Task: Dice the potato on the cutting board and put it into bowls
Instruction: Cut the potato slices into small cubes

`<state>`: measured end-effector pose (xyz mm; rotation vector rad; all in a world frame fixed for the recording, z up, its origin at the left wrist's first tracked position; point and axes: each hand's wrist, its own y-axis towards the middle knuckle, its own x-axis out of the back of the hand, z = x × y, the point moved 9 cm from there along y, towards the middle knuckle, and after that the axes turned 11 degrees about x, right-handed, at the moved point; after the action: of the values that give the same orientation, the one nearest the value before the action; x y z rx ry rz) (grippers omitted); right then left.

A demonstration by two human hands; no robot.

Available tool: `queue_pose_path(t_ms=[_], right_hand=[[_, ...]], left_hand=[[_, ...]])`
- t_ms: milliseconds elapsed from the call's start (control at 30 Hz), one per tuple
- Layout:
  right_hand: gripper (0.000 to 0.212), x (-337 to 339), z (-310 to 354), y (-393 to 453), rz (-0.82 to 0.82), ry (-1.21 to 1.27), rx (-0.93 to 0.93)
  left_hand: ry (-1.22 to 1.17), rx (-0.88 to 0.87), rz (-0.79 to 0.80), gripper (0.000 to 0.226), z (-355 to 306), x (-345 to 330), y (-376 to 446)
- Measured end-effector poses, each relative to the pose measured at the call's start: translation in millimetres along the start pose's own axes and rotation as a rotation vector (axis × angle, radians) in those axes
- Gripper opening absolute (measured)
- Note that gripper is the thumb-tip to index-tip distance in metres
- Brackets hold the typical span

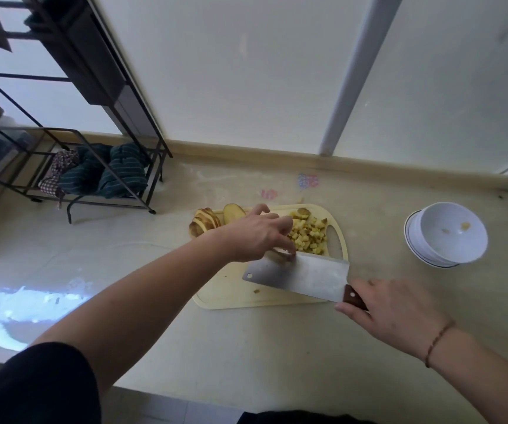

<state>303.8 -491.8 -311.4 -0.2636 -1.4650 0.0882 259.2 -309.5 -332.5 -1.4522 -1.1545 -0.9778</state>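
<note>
Here, dicing is partly done. A heap of dice (307, 235) lies at the far right of the board (231, 292), pale yellow cubes with some brown skin left on. At the board's far left corner stand uncut slices (204, 223), fanned and leaning together, with one flat slice (233, 212) just beside them; these remain to be cut. The board sits on the bench (277, 347) near its far edge. The left hand (255, 235) reaches across the board with fingers curled down, its fingertips pressing a small potato piece (277, 255) against the flat of the cleaver (295, 275); most of that piece is hidden by the hand and blade, so its shape cannot be told. The right hand (390, 310) grips the cleaver's wooden handle, fingers wrapped round it, with the blade lying across the near right part of the board, edge toward the dice. The bowls (447, 237), white and stacked, stand on the bench well apart to the right of the board; the top one holds only two or three bits of potato, so by this evidence nearly all of the transfer is still to do. A stray crumb (256, 291) lies on the board near the blade's tip.
</note>
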Motion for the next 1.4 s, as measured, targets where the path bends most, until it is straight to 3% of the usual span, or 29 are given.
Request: queue_pose_path(t_ms=[133, 333, 533, 667, 767, 867, 967, 1033, 1133, 1267, 1400], right_hand=[[0.102, -2, -1, -2, 0.001, -0.003, 0.002], [0.079, -3, 3, -6, 0.036, -0.007, 0.015], [0.079, 1, -2, -11, 0.086, -0.009, -0.030], [0.085, 5, -9, -23, 0.046, 0.025, -0.093], [0.064, -2, -18, -40, -0.036, 0.346, -0.212], [0.066, -13, -7, -45, -0.050, 0.770, -0.320], [0.056, -39, 28, -40, 0.126, 1.322, -0.526], [0.051, -53, 54, -30, 0.270, 1.545, -0.537], [0.051, -69, 72, -16, 0.357, 1.687, -0.532], [0.054, -85, 82, -6, 0.431, 1.747, -0.540], [0.055, -90, 66, -4, 0.444, 1.722, -0.541]], left_hand=[[0.030, 0.020, -0.017, 0.057, 2, 2, 0], [0.041, 0.046, -0.146, 0.061, 5, 6, -4], [-0.048, 0.041, -0.269, 0.056, 6, 11, -10], [-0.298, 0.256, -0.503, 0.048, 26, 35, -26], [-0.768, 0.636, -0.688, 0.038, 56, 41, -73], [-1.116, 1.022, -0.791, 0.034, 70, -3, -129], [-1.350, 1.287, -0.748, 0.029, 64, -56, -163], [-1.387, 1.363, -0.726, 0.030, 57, -76, -176], [-1.292, 1.418, -0.745, 0.032, 58, -85, -187], [-1.236, 1.497, -0.767, 0.028, 56, -90, -195], [-1.102, 1.448, -0.739, 0.026, 43, -85, -189]])
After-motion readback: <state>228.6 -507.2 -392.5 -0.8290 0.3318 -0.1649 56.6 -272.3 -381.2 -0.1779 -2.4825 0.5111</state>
